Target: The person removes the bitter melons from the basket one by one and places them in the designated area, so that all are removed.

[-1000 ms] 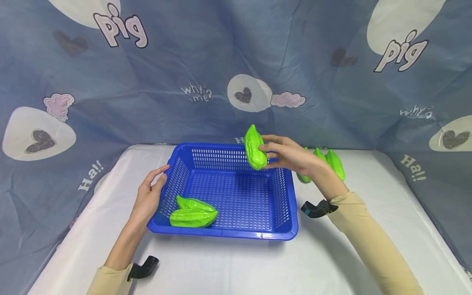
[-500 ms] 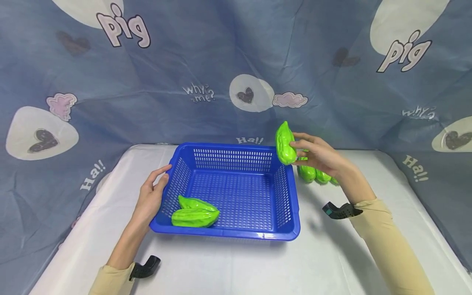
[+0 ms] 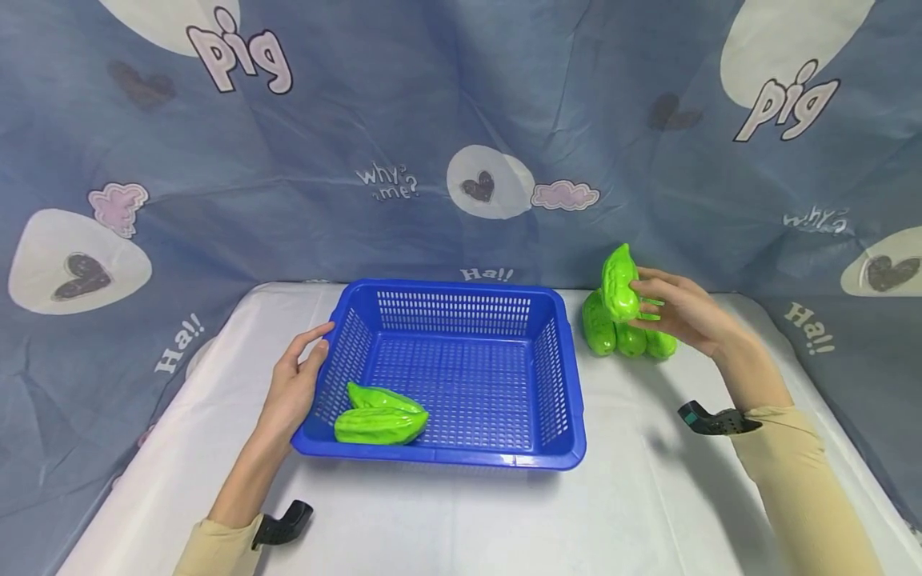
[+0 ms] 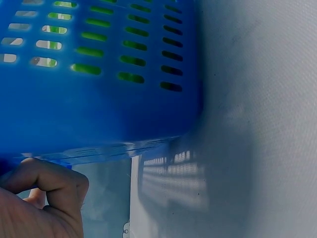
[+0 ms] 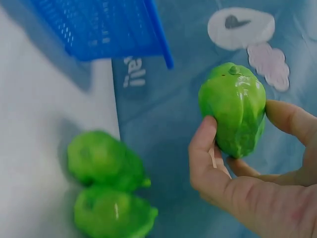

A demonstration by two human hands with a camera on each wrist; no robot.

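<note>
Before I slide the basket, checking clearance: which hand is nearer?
The left hand, at the left rim of the basket; the right hand is beyond its right rim.

Top of mid tbl veg [image 3: 631, 342] behind held veg [image 3: 619, 285], bskt [image 4: 94, 111] cut off in L/R wrist views

Bright lime green is shown by the raised fruit [image 3: 619, 286] right of centre, the row of fruits [image 3: 631, 342] below it and the pair of fruits [image 3: 378, 426] lower left of centre. The basket [image 3: 446, 455] is coloured deep blue and patterned with rows of slots. The table [image 3: 461, 524] is covered in plain white. The slate-blue backdrop [image 3: 360, 240] is printed with pale blobs [image 3: 459, 178], dark hearts [image 3: 479, 186], pink clouds [image 3: 565, 195] and whitish lettering [image 3: 219, 54]. Beige is seen on the sleeves [image 3: 807, 488] at the bottom, black on the wrist devices [image 3: 720, 422].
</note>
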